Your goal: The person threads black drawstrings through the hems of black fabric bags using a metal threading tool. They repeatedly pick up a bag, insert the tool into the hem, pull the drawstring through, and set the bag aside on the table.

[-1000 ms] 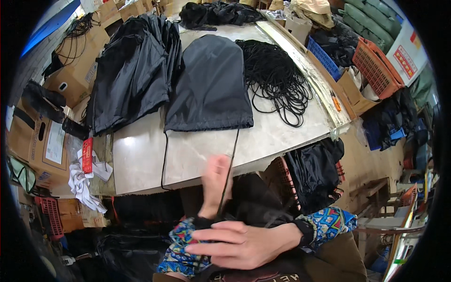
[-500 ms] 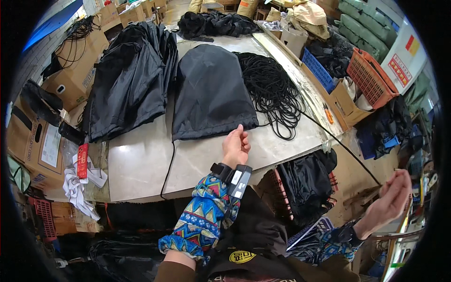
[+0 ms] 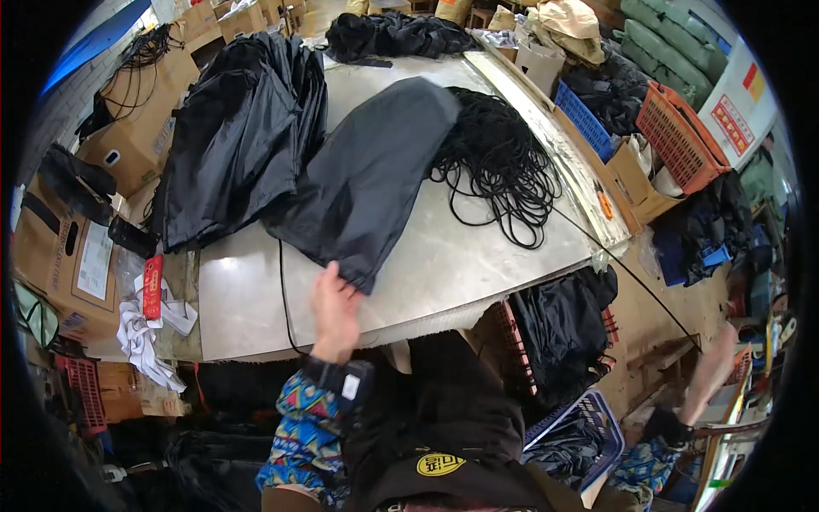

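A flat black fabric bag (image 3: 375, 162) lies slanted on the pale tabletop, its hemmed edge toward me. My left hand (image 3: 335, 311) pinches that hem near its corner, the fingers closed on the cloth. From under the bag's left side a thin black cord hangs over the table's front edge. Far out to the right, my right hand (image 3: 712, 367) is smeared by motion. A taut black cord (image 3: 636, 277) runs to it from the tangled cord pile (image 3: 503, 158) beside the bag, and the hand seems closed on that cord; its fingertips are not distinct.
Stacked black bags (image 3: 243, 145) lie on the left of the table (image 3: 247, 299), more black cloth (image 3: 397, 38) at its far end. An orange-handled tool (image 3: 604, 200) rests along the right edge. Below stand a crate of black fabric (image 3: 563, 333) and a blue basket (image 3: 610, 435). Cardboard boxes (image 3: 141, 128) line the left.
My left hand has moved left and toward me, swinging the bag's hem along and away from the cord pile. My right hand has shifted slightly down, with the cord still stretched to it.
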The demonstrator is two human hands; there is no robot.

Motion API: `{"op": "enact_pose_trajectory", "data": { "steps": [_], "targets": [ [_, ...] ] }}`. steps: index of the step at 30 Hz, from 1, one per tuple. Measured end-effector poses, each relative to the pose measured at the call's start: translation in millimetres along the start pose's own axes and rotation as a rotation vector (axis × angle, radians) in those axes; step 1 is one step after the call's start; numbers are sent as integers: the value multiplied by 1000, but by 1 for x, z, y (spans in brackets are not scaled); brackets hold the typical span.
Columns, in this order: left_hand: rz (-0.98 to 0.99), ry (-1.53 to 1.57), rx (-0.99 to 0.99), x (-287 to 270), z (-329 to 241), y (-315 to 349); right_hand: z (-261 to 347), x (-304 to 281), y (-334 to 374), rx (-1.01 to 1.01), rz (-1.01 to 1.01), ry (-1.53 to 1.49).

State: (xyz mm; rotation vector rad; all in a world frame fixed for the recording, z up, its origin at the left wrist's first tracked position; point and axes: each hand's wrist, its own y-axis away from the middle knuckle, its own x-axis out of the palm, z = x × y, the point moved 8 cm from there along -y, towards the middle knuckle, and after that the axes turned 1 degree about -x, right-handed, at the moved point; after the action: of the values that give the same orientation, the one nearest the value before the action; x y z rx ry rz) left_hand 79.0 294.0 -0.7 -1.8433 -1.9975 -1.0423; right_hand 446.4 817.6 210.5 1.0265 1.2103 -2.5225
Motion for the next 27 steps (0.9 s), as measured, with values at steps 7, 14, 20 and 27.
{"op": "enact_pose_trajectory", "data": {
  "steps": [7,14,20,27],
  "targets": [
    [120,-4,-130,60,6,58,6,30,32,-23,-72,-95],
    [197,59,-209,84,24,97,311,163,161,-450,555,-754],
    [181,-139,40,93,0,115,335,175,170,-542,615,-842],
    [229,-216,-11,81,6,115,326,177,163,-449,605,-874]
  ]
}}
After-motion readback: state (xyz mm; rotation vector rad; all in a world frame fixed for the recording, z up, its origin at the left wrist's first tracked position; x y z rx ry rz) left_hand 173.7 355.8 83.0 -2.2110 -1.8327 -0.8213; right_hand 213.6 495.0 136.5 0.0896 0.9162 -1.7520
